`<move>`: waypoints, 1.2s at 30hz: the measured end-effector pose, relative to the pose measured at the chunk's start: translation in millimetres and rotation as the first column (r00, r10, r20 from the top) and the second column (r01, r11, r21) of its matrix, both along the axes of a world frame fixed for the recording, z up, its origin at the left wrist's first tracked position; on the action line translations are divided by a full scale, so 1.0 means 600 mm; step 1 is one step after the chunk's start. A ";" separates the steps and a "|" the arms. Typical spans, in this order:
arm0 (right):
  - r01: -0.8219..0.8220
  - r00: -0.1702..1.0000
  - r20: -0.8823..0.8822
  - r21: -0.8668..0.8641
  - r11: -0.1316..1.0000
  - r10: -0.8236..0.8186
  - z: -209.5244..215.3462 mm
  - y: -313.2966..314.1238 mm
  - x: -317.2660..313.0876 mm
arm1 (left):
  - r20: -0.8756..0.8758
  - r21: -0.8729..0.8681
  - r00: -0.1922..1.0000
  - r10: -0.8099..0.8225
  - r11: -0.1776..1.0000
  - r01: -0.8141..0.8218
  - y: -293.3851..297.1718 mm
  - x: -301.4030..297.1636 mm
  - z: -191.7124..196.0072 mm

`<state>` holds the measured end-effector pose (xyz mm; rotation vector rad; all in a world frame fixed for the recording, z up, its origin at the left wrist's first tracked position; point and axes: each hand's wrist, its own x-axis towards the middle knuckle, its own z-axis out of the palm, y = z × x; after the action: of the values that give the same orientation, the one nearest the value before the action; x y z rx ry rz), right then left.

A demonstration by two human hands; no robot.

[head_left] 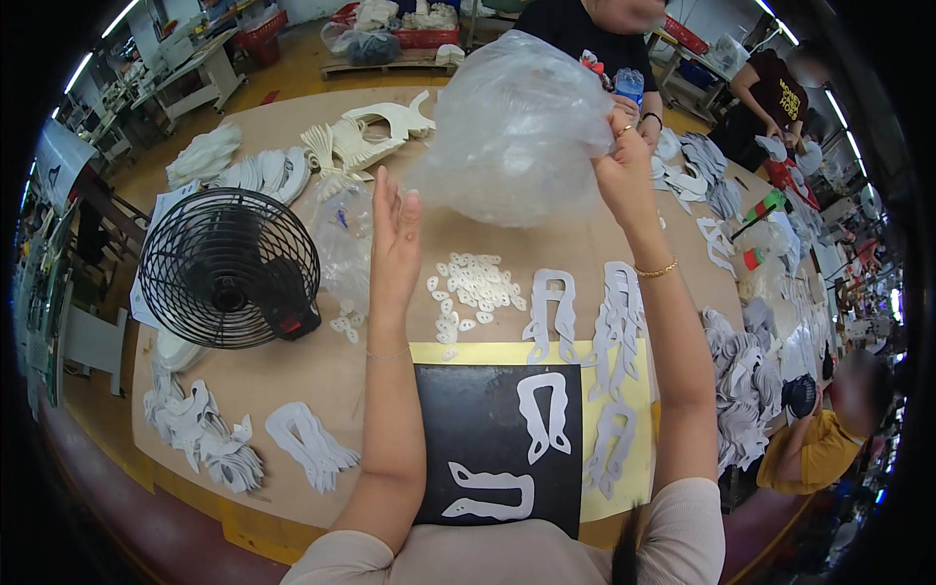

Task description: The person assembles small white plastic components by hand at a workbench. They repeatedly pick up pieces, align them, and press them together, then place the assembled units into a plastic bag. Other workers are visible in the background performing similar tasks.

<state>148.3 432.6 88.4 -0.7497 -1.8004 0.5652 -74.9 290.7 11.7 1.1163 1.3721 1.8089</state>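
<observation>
A clear plastic bag (pixel 517 127), puffed out with air, hangs over the far middle of the table. My right hand (pixel 626 161) is raised and closed on the bag's right edge. Fingers stretched upward, my left hand (pixel 397 219) stands open beside the bag's lower left side; I cannot tell whether it touches the plastic. Below the bag lies a scatter of small white oval pieces (pixel 478 283) with holes. Nearest to me, a black board (pixel 468 390) on a yellow sheet (pixel 629 468) bears two white U-shaped cutouts (pixel 544 414).
A black fan (pixel 229 268) stands on the left of the table. Stacked pale cutouts (pixel 210 439) lie at the near left, grey piles (pixel 736 390) at the right. A person in black (pixel 556 29) stands across the table; one in yellow (pixel 804 453) is at the right.
</observation>
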 end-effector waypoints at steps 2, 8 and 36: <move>0.022 0.996 -0.082 -0.084 0.996 -0.029 0.008 -0.009 0.010 | -0.001 -0.061 1.000 -0.027 0.998 0.027 0.004 -0.003 -0.008; 0.200 0.951 -0.253 0.056 0.978 -0.180 -0.002 -0.024 0.015 | 0.447 -0.046 0.792 -0.416 0.874 0.484 0.000 0.027 0.004; 0.272 0.484 -0.330 0.937 0.219 0.810 0.145 -0.456 -0.005 | 0.730 0.158 0.616 -0.298 0.949 0.273 0.045 -0.003 -0.071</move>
<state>145.4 159.2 175.4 0.8155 -0.9343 -0.0774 -76.8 317.7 -30.9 0.4348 0.6167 1.7386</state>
